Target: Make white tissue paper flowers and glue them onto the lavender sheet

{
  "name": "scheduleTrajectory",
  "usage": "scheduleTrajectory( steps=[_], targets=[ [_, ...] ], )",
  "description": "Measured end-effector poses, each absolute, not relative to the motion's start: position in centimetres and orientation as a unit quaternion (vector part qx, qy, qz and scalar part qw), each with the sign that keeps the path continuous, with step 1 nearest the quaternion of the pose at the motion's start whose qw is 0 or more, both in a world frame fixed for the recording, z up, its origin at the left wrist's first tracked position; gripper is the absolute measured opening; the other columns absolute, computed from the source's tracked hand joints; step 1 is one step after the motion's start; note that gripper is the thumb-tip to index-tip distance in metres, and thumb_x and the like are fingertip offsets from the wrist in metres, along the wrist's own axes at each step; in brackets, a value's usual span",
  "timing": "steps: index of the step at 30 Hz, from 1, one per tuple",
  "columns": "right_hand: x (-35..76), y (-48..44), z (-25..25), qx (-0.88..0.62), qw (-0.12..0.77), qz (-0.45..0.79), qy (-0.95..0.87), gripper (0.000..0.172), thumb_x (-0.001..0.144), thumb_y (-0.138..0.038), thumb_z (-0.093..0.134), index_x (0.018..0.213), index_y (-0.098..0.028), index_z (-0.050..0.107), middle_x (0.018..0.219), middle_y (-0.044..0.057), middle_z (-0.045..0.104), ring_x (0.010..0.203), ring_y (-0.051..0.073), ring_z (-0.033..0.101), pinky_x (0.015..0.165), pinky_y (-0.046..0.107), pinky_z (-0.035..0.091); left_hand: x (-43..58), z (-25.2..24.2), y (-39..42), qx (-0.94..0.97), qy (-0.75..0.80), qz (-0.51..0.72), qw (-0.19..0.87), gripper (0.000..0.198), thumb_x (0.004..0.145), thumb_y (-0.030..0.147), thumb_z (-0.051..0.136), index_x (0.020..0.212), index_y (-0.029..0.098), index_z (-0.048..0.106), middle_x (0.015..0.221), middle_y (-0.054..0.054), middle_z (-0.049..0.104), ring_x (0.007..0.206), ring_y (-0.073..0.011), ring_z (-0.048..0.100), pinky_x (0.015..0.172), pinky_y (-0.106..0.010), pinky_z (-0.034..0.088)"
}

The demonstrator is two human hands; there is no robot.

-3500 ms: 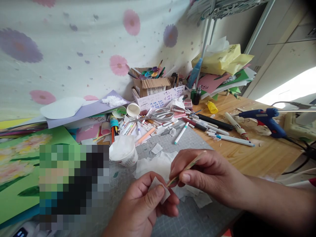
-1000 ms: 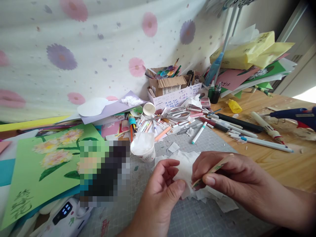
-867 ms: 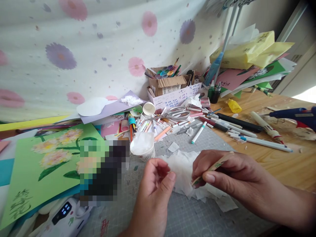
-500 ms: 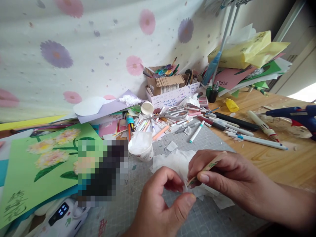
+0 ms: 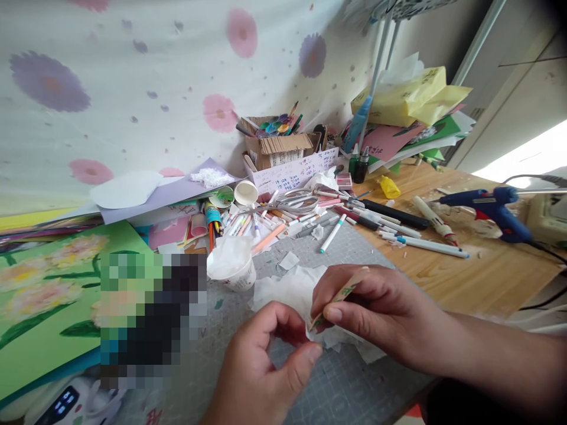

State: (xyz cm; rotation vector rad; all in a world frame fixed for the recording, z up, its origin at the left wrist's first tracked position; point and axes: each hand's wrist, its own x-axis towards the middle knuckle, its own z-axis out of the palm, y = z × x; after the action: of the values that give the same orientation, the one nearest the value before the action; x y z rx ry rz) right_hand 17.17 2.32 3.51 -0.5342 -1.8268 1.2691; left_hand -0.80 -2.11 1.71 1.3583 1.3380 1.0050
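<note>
My right hand (image 5: 367, 313) pinches a flat wooden stick (image 5: 349, 289) with green print, its lower end pointing down toward my left fingertips. Facing it, my left hand (image 5: 270, 360) has thumb and index finger curled together around a small thin piece of white tissue paper (image 5: 309, 332), which meets the stick's tip. How much of that piece is inside the fingers is hidden. Beneath both hands, loose white tissue sheets (image 5: 277, 289) lie on the grey cutting mat (image 5: 341, 389). A paper cup (image 5: 237, 277) stuffed with white tissue stands to the left.
Markers (image 5: 333, 234), scissors (image 5: 299, 202) and a cardboard box (image 5: 283, 147) crowd the back. A blue glue gun (image 5: 491, 206) sits on the wood at right. Green paper with painted flowers (image 5: 48, 330) lies left, partly behind a blurred patch. A white device (image 5: 75, 401) is at lower left.
The view has turned to the right, so everything sits further left in the picture. Both hands keep nearly the same pose, with the stick's tip still at the left fingertips.
</note>
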Motion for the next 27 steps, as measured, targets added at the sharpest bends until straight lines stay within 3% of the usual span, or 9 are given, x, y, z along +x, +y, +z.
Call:
scheduleTrajectory(
  steps=[9, 14, 20, 27],
  targets=[
    [17.4, 2.1, 3.5, -0.221, 0.413, 0.48, -0.742, 0.009, 0.088, -0.015, 0.054, 0.079, -0.015, 0.054, 0.079, 0.006, 0.065, 0.072, 0.013, 0.062, 0.064, 0.026, 0.05, -1.2, 1.5, -2.2, 0.574, 0.548, 0.387, 0.47, 0.012, 0.076, 0.03, 0.06, 0.069, 0.02, 0.061, 0.063, 0.002, 0.056, 0.062, -0.014, 0.05, 0.06, -0.023, 0.04],
    [17.6, 2.2, 3.4, -0.225, 0.41, 0.529, -0.709, 0.009, 0.089, -0.018, 0.054, 0.081, -0.015, 0.056, 0.079, 0.006, 0.065, 0.073, 0.013, 0.063, 0.067, 0.027, 0.052, -1.4, 1.4, -2.0, 0.523, 0.542, 0.394, 0.527, 0.019, 0.077, 0.037, 0.062, 0.07, 0.019, 0.061, 0.064, 0.001, 0.057, 0.064, -0.0145, 0.05, 0.06, -0.023, 0.038],
    [18.8, 2.8, 3.4, -0.267, 0.39, 0.588, -0.657, 0.012, 0.088, -0.024, 0.058, 0.081, -0.014, 0.059, 0.077, 0.004, 0.065, 0.073, 0.013, 0.065, 0.069, 0.028, 0.055, -1.0, 1.6, -1.6, 0.424, 0.522, 0.468, 0.573, 0.017, 0.076, 0.03, 0.064, 0.067, 0.017, 0.059, 0.064, 0.001, 0.057, 0.066, -0.0139, 0.051, 0.066, -0.025, 0.039],
    [20.5, 4.1, 3.5, -0.339, 0.352, 0.55, -0.677, 0.021, 0.086, -0.033, 0.06, 0.078, -0.013, 0.061, 0.075, 0.004, 0.064, 0.069, 0.012, 0.064, 0.065, 0.023, 0.053, -1.3, 1.2, -0.9, 0.329, 0.482, 0.572, 0.576, 0.013, 0.076, 0.024, 0.062, 0.068, 0.016, 0.057, 0.069, 0.001, 0.057, 0.069, -0.0132, 0.051, 0.066, -0.026, 0.04]
  ],
)
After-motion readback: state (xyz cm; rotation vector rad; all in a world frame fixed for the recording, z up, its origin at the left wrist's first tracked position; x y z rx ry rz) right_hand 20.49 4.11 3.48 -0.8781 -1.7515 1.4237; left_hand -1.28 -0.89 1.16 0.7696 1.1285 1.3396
